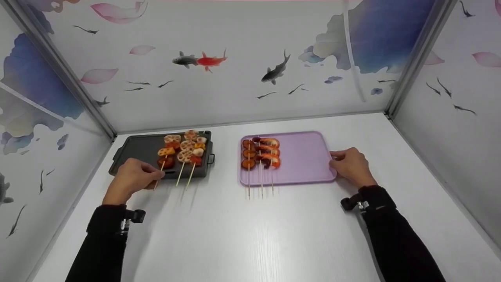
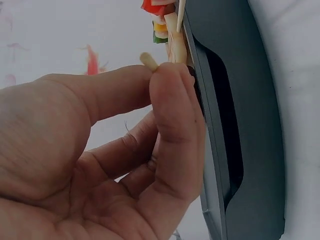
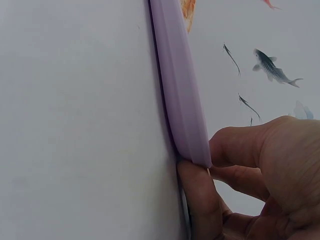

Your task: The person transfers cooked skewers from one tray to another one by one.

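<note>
My left hand (image 1: pixel 135 176) pinches the wooden stick of a skewer (image 1: pixel 166 152) between thumb and fingers; the stick's blunt end (image 2: pixel 148 61) pokes out in the left wrist view. That skewer's food is over the dark grill pan (image 1: pixel 137 149), at the left of the table. Beside it on the pan lie lotus-root skewers (image 1: pixel 185 156) and a mixed vegetable skewer (image 1: pixel 199 152), sticks toward me. My right hand (image 1: pixel 353 166) grips the right edge of the purple tray (image 1: pixel 303 156), thumb and fingers at its rim. Sliced-food skewers (image 1: pixel 248 154) and shrimp skewers (image 1: pixel 270 150) lie at the tray's left side.
Around the white table (image 1: pixel 242 235) stand printed panels with fish and petals, the back panel (image 1: pixel 235 98) close behind pan and tray. A small loop handle (image 1: pixel 211 158) sticks out from the pan's right side. A strip of table separates pan and tray.
</note>
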### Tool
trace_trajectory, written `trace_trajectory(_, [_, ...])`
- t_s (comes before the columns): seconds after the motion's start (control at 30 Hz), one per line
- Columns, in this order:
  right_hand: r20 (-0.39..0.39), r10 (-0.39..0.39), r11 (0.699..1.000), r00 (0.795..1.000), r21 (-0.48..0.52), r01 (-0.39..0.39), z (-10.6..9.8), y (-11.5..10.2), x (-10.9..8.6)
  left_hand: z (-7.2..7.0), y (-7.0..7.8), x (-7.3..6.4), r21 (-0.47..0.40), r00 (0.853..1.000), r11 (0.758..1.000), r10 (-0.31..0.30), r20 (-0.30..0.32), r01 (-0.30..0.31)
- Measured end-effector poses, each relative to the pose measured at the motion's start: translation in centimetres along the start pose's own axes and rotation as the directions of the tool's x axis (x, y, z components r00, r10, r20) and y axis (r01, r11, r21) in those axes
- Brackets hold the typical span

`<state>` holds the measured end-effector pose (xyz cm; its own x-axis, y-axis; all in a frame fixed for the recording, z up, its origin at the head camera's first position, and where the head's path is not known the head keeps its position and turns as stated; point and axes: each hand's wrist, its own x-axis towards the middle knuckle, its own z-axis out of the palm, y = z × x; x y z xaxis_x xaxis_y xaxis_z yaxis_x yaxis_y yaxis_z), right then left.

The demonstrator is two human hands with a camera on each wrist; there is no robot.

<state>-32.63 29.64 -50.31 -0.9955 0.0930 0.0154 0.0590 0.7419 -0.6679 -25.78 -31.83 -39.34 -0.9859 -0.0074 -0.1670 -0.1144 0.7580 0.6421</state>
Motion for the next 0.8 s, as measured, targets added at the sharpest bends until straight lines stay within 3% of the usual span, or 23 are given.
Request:
trace_trajectory(0.37, [-0.013,-0.015,1.0,1.0,-0.023,0.015,0.19,0.02,-0.14,0.33,-0.41,0.05,-0.028,1.0,0.999,0.022,-0.015,-0.023])
trace_trajectory(0.57, [-0.012,-0.008,1.0,1.0,-0.024,0.008,0.14,0.04,-0.22,0.55,-0.63,0.18,-0.001,0.998,0.999,0.036,-0.056,-0.036])
trace_trajectory(0.8, [-0.012,-0.008,1.0,1.0,-0.018,0.008,0.11,0.06,-0.17,0.69,-0.5,0.34,-0.027,0.994,0.999,0.044,-0.102,-0.047])
